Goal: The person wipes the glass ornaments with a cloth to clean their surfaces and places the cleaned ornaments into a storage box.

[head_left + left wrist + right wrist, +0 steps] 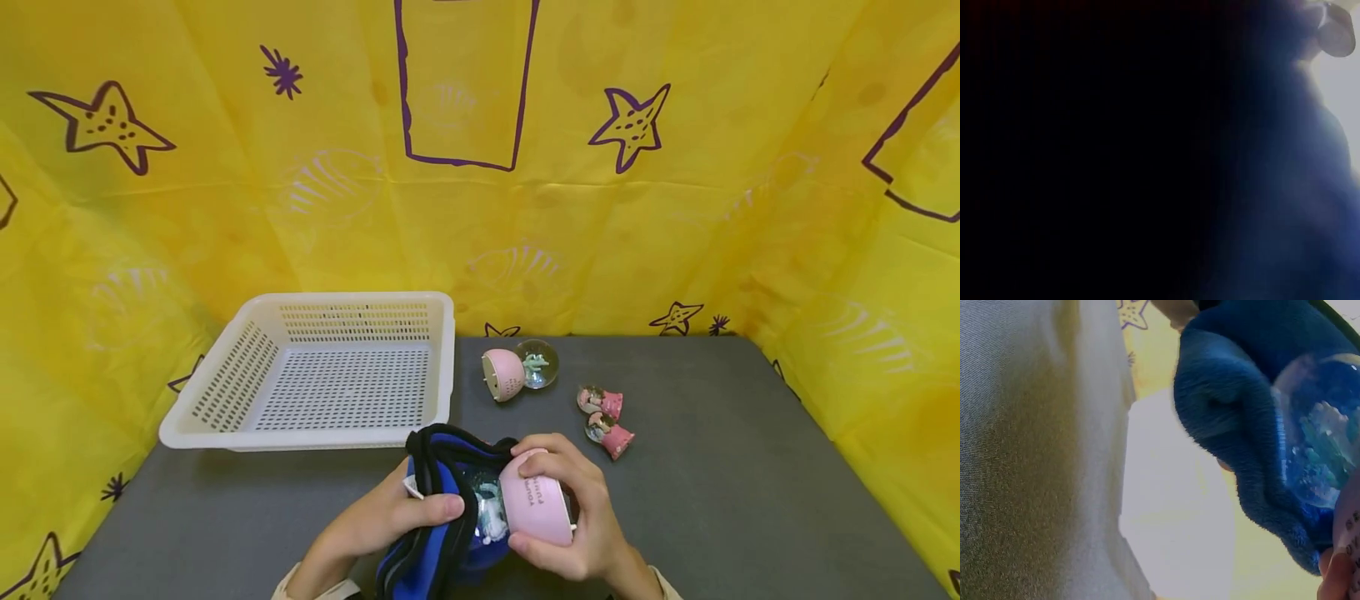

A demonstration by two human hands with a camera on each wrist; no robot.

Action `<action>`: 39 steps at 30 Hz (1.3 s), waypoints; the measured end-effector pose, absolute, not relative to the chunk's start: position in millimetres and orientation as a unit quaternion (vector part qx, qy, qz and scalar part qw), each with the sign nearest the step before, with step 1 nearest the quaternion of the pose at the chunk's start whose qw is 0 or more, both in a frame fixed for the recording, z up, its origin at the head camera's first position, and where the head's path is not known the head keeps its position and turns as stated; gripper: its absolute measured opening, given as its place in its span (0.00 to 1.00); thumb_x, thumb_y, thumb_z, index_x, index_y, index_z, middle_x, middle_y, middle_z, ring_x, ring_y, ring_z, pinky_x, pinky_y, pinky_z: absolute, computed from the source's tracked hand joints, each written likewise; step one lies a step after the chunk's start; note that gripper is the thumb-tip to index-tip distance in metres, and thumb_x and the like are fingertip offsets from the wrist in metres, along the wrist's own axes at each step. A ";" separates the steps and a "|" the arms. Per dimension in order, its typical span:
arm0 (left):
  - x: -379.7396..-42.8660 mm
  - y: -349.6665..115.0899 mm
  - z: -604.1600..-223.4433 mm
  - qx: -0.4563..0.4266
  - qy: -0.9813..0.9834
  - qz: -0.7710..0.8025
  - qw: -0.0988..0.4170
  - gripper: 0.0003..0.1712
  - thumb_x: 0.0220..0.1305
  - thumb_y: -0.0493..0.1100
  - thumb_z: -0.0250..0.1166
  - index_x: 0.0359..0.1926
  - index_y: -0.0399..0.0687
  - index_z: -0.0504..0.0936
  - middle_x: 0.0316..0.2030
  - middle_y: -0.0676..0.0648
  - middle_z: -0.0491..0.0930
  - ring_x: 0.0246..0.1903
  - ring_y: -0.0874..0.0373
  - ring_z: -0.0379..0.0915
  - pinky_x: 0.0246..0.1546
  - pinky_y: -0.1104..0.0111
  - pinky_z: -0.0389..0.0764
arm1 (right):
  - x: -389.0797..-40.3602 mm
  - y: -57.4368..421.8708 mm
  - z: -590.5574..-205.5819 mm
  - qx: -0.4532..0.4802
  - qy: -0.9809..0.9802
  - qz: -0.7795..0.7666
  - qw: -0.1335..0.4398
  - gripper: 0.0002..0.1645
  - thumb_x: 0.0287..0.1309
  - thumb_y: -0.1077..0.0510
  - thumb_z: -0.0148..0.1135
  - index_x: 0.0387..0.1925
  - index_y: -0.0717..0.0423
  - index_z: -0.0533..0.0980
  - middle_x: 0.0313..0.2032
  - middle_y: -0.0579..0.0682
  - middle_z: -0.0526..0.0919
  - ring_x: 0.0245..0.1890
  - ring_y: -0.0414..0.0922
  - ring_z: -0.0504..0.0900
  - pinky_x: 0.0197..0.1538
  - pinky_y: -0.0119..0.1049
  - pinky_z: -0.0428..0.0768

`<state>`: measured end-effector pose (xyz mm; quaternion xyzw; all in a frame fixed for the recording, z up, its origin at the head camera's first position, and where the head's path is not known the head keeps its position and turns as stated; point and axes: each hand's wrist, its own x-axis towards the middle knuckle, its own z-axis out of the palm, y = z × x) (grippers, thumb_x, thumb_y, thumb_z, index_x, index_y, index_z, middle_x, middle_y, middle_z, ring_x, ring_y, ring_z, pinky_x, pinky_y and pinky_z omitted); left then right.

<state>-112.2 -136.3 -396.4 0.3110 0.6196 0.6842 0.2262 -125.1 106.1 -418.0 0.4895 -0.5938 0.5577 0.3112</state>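
Observation:
My right hand [573, 508] grips the pink base of a snow globe [536, 500], which lies on its side in the air with lettering on the base. Its clear ball, with pale and teal figures inside, meets a blue cloth with black edging [442, 475]. That cloth is gripped by my left hand [390, 512], thumb on top and the other fingers hidden. In the right wrist view the fuzzy blue cloth [1229, 394] lies behind and beside the glass ball [1322, 437]. The left wrist view is mostly dark, with blurred blue cloth [1291, 187] at the right.
A white plastic basket [442, 417] stands at the back left of the grey table [720, 467]. Another pink-based snow globe [504, 373] lies beside it. Two small snow globes with pink bases [612, 405] [618, 442] lie to the right. Yellow patterned fabric [480, 208] rises behind.

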 end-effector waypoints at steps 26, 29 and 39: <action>-98.8 -97.1 -406.3 0.241 0.658 0.713 0.005 0.53 0.47 0.33 0.78 0.72 0.47 0.58 0.63 0.43 0.73 0.58 0.56 0.75 0.61 0.71 0.74 | -119.9 106.7 -429.8 0.312 -0.637 0.625 0.326 0.32 0.33 0.69 0.68 0.47 0.73 0.71 0.48 0.57 0.80 0.52 0.45 0.78 0.50 0.28 0.78; -95.4 -93.7 -407.6 0.228 0.713 0.660 -0.070 0.64 0.41 0.35 0.82 0.75 0.53 0.53 0.67 0.46 0.69 0.62 0.59 0.71 0.65 0.76 0.67 | -117.3 106.6 -428.8 0.283 -0.654 0.640 0.288 0.31 0.35 0.71 0.63 0.49 0.71 0.70 0.47 0.52 0.81 0.48 0.42 0.79 0.46 0.29 0.80; -97.7 -99.0 -410.2 0.307 0.819 0.390 -0.286 0.61 0.29 0.34 0.81 0.70 0.36 0.62 0.66 0.35 0.65 0.55 0.43 0.76 0.62 0.70 0.75 | -111.2 106.8 -416.9 0.156 -0.718 0.657 0.170 0.22 0.49 0.65 0.58 0.50 0.59 0.75 0.45 0.47 0.79 0.42 0.40 0.78 0.38 0.34 0.81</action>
